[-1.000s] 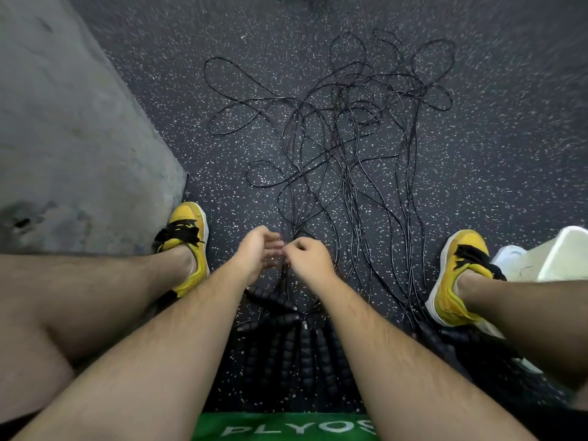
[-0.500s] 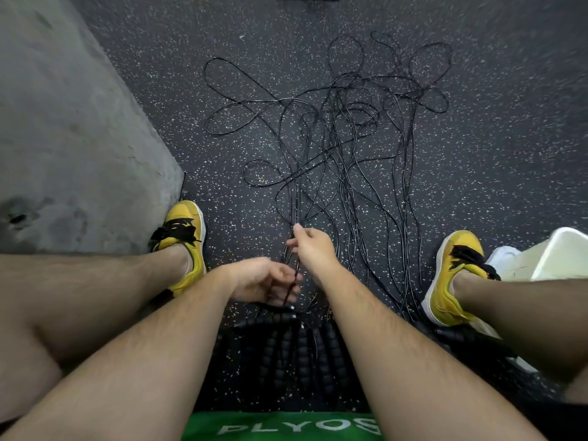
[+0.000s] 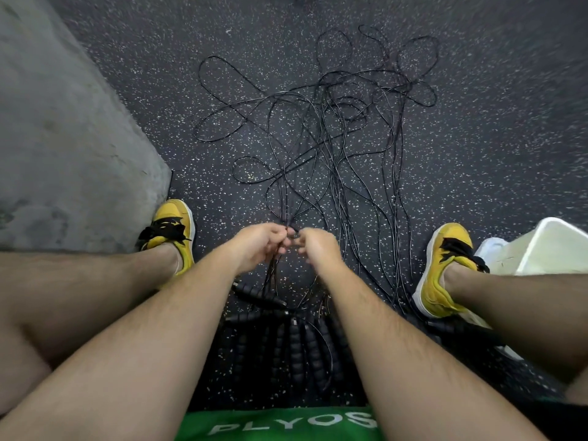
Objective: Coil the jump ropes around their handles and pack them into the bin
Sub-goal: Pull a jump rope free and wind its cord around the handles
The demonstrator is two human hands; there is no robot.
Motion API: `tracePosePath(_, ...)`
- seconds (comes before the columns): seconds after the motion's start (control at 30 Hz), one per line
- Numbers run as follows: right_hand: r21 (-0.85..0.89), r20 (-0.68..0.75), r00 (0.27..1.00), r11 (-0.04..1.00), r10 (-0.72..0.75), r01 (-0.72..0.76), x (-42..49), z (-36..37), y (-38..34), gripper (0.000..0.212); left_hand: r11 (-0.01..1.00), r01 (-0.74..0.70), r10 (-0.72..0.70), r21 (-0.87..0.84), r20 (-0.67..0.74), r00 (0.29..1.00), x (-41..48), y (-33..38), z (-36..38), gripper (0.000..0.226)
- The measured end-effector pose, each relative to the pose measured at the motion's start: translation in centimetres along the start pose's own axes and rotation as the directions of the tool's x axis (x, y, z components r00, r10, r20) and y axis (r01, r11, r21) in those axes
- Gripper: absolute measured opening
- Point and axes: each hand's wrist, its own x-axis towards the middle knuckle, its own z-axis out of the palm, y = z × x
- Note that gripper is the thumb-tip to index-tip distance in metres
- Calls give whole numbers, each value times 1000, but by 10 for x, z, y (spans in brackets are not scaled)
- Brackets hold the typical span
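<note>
Black jump ropes (image 3: pixel 323 97) lie tangled; our left hand (image 3: pixel 257 246) and right hand (image 3: pixel 318 249) pinch strands, sorting. Next, we judge: free one, coil round handles (image 3: pixel 297 342).

Jump ropes (image 3: pixel 334 138) are sprawling tangled ahead of left hand (image 3: pixel 261 246) and right hand (image 3: pixel 318 249). Handles (image 3: pixel 296 338) are crowding under the wrists. Right shoe (image 3: pixel 445 265) is standing between right hand and bin (image 3: pixel 547 246) (leg partly hiding it). Speckled floor (image 3: pixel 216 237) is showing between left hand and left shoe (image 3: pixel 171 227).
</note>
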Motion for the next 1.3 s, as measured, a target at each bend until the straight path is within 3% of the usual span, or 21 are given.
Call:
tracePosePath(0.07,188,10,1000,982,24,-25,6,3,-7,19,978,149,-182,147,245,952,-14,-14,-4,16)
tracePosePath(0.13,120,-7,1000,993,-6,7,7,9,-10,23,925,259,-351,278,367,861,-23,-28,-6,17)
tracePosePath(0.17,63,-20,999,998,-28,29,6,10,-10,23,923,276,-360,267,352,864,-23,-32,-7,24)
tracePosePath(0.27,-61,73,995,996,-61,66,-6,8,-10,17,990,138,-142,41,86,986,-12,-28,-12,36)
tracePosePath(0.37,-195,367,930,978,-1,78,-22,4,-5,9,962,-15,-23,-274,-133,991,9,-6,-10,31)
tracePosePath(0.47,-287,588,794,957,153,29,-32,3,1,12,959,-19,-52,-282,-240,969,19,14,4,32)
tracePosePath(0.5,-294,563,808,956,174,-1,-26,3,3,15,969,-22,-46,-248,-266,963,18,16,8,24)
tracePosePath(0.57,-257,361,922,965,138,-44,-13,3,2,16,985,-33,-9,-170,-238,971,11,12,10,18)
tracePosePath(0.63,-106,121,989,992,82,-70,4,2,-1,16,995,20,-23,-93,-31,999,-4,4,5,18)
tracePosePath(0.7,100,52,997,993,60,-65,11,4,-6,18,988,147,-154,46,232,961,-22,-7,-1,17)
tracePosePath(0.77,118,22,1000,993,-4,2,14,9,-8,23,961,235,-273,145,354,895,-30,-17,-5,16)
tracePosePath(0.83,35,-29,998,997,-64,65,13,14,-8,23,965,227,-257,134,285,923,-29,-18,-6,22)
tracePosePath(0.9,-71,15,996,993,-93,94,8,14,-8,19,992,127,-126,-6,68,990,-20,-13,-9,30)
tracePosePath(1.0,-297,336,942,946,-21,127,-9,7,-7,14,958,-69,14,-277,-193,981,5,6,-10,35)
tracePosePath(1.07,-379,553,825,916,115,127,-19,3,-4,19,949,-102,24,-297,-254,967,11,21,1,33)
tracePosePath(1.1,-398,592,789,911,164,109,-21,2,-2,20,959,-102,26,-263,-277,960,12,25,6,29)
tracePosePath(1.13,-413,561,808,907,181,84,-17,3,-2,21,972,-104,38,-210,-296,954,12,27,10,27)
tracePosePath(1.2,-333,333,932,943,141,-24,-1,3,-3,21,984,-112,80,-136,-221,972,7,24,10,26)
tracePosePath(1.23,-214,181,977,974,115,-75,6,2,-5,22,990,-98,83,-103,-136,987,2,19,7,25)
tracePosePath(1.3,58,-56,997,997,53,-50,17,-3,-8,33,1000,-22,23,-20,44,999,-8,7,-1,21)
